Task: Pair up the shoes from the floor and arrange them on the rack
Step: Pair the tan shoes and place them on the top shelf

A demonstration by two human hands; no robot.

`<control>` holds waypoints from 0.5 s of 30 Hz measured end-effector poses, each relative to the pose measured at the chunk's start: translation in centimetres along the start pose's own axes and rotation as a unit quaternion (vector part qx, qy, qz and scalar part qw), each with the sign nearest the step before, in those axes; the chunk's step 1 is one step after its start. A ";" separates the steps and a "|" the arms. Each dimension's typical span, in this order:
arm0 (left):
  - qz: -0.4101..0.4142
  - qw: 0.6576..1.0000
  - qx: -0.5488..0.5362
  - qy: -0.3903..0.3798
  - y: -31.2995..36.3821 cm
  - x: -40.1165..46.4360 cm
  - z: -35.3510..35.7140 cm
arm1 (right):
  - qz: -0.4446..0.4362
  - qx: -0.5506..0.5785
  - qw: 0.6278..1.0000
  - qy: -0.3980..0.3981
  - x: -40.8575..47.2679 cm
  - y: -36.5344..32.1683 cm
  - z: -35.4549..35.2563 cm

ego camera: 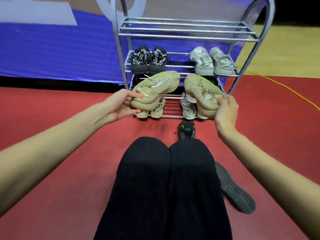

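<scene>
In front of the rack (173,34), the left hand (121,105) pinches one beige shoe (155,90) at its heel while the right hand (225,111) grips the other beige shoe (200,90), fingers curled round its heel.

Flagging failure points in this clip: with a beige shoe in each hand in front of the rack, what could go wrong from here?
1. The left hand only pinches the left beige shoe at its heel, so it may slip.
2. The right beige shoe, held by the right hand, hangs just above the pale sneakers on the bottom shelf and could knock them.
3. The black shoe on the floor could be kicked.
</scene>
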State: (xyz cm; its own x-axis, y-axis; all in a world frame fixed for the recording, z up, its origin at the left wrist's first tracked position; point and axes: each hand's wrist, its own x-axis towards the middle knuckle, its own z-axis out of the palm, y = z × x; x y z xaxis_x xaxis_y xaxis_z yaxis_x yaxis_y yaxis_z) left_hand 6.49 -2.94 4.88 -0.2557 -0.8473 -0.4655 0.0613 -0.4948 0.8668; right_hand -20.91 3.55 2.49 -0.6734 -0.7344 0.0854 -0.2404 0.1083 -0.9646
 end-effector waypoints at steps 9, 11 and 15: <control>0.104 0.993 -0.044 0.042 5.0 -2.6 1.1 | -0.054 0.050 0.997 -0.029 2.0 -4.6 1.7; 0.117 0.990 -0.061 0.055 6.5 -2.1 1.0 | -0.062 0.054 0.996 -0.027 3.1 -5.7 2.7; 0.144 0.984 -0.074 0.078 10.0 -0.2 0.9 | -0.075 0.086 0.993 -0.037 5.4 -8.4 5.7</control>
State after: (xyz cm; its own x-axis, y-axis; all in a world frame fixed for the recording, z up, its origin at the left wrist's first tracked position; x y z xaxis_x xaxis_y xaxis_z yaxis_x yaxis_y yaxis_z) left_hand 6.23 -7.56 13.80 -0.0566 -0.9702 -0.2356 0.2531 -0.2422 0.9366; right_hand -18.57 -5.13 9.59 -0.5840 -0.7816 0.2190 -0.2069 -0.1176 -0.9713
